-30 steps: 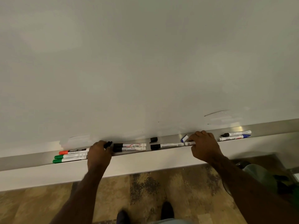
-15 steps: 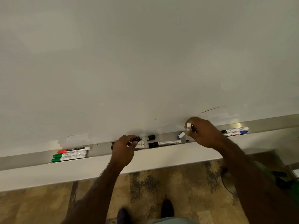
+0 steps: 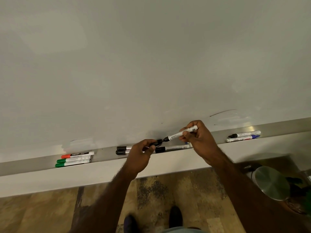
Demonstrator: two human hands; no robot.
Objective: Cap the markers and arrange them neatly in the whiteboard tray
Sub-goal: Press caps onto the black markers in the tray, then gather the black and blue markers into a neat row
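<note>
Filling most of the view was a pale whiteboard (image 3: 151, 64), with a long metal tray (image 3: 104, 153) running along its lower edge and patterned flooring below it. Both bare hands were raised just in front of the tray's middle. The right hand (image 3: 200, 140) pinched a white-barrelled marker (image 3: 182, 134) between thumb and fingers near its rear end, the dark tip angled down and to the left. The left hand (image 3: 139, 155) pinched a black cap (image 3: 157, 143) in its fingertips, the cap's mouth meeting the marker's tip; whether it was pushed fully home could not be told.

Resting in the tray were one red marker (image 3: 77, 154) and two green markers (image 3: 73, 162) at the left, lying side by side; two black markers (image 3: 123, 150) partly hidden behind the left hand; another black marker (image 3: 171, 148) just below the hands; and a black and a blue marker (image 3: 243, 136) far off to the right. A round metal lid (image 3: 271, 182) showed at the lower right, and shoes at the bottom edge.

The marker looked light, stiff and smooth, so it probably needed only a modest pinch. Holding the barrel nearer its middle would likely steady it better as the cap pressed on. The cap was small and could slip from the fingertips, so it was best gripped by its sides.
</note>
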